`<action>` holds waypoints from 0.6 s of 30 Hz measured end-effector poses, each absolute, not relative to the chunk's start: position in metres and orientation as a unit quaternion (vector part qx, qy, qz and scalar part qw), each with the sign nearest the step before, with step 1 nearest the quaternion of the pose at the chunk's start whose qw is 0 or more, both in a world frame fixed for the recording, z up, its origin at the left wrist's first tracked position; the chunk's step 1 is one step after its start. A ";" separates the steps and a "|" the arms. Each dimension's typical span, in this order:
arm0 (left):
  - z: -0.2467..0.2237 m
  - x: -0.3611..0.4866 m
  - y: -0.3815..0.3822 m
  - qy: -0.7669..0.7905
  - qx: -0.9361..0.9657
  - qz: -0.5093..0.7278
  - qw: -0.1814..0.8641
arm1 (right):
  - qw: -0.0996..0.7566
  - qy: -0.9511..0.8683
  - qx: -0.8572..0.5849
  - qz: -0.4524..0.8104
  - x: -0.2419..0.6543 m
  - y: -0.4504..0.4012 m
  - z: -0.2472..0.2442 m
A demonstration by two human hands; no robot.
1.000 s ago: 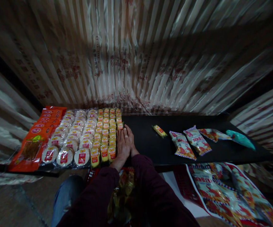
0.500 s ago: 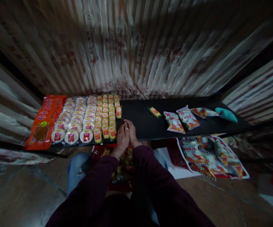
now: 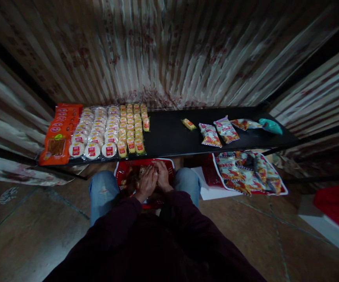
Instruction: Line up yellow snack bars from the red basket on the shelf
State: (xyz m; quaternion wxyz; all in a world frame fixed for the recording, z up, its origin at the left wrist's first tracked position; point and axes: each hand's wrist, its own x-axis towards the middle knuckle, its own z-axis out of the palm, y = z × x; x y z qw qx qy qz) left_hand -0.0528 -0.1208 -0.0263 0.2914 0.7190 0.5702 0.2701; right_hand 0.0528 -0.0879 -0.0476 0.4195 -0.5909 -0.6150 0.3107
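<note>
My left hand (image 3: 148,181) and my right hand (image 3: 162,175) are pressed together over a red basket (image 3: 119,169) between my knees. The fingers of both are closed and curl toward each other; anything inside them is hidden. Small wrapped snacks lie in the basket under the hands, too dark to make out well. Just beyond, yellow-wrapped small cakes (image 3: 130,133) stand in rows on a black shelf (image 3: 166,137). One yellow-wrapped cake (image 3: 188,124) lies apart from those rows, farther right.
White round packaged cakes (image 3: 100,133) and orange snack packets (image 3: 58,133) fill the shelf's left end. Chip-like bags (image 3: 210,135) and a teal packet (image 3: 271,126) lie on the right. Below, a second basket (image 3: 285,192) holds several bags. A pleated curtain (image 3: 169,55) hangs behind.
My hands have drawn back from the shelf's front edge, down over the basket, still together. The view has shifted, so the shelf appears higher. The packages on it keep their arrangement.
</note>
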 end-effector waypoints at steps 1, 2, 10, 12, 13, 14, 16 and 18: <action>-0.033 -0.056 -0.127 0.582 0.711 0.255 0.301 | 0.393 -0.615 -0.604 0.320 0.051 -0.095 -0.057; -0.040 -0.058 -0.133 0.602 0.697 0.240 0.307 | 0.365 -0.610 -0.622 0.329 0.049 -0.100 -0.066; -0.066 -0.069 -0.139 0.664 0.627 0.148 0.381 | 0.223 -0.542 -0.730 0.352 0.038 -0.113 -0.108; -0.070 -0.069 -0.135 0.667 0.628 0.137 0.376 | 0.212 -0.527 -0.735 0.370 0.038 -0.113 -0.109; -0.071 -0.069 -0.133 0.670 0.631 0.129 0.369 | 0.205 -0.521 -0.736 0.379 0.038 -0.113 -0.108; -0.071 -0.068 -0.131 0.672 0.634 0.118 0.364 | 0.199 -0.517 -0.737 0.387 0.038 -0.113 -0.107; -0.071 -0.066 -0.130 0.672 0.639 0.093 0.362 | 0.193 -0.511 -0.737 0.397 0.038 -0.113 -0.105; -0.069 -0.064 -0.130 0.670 0.641 0.070 0.368 | 0.196 -0.516 -0.731 0.401 0.038 -0.114 -0.105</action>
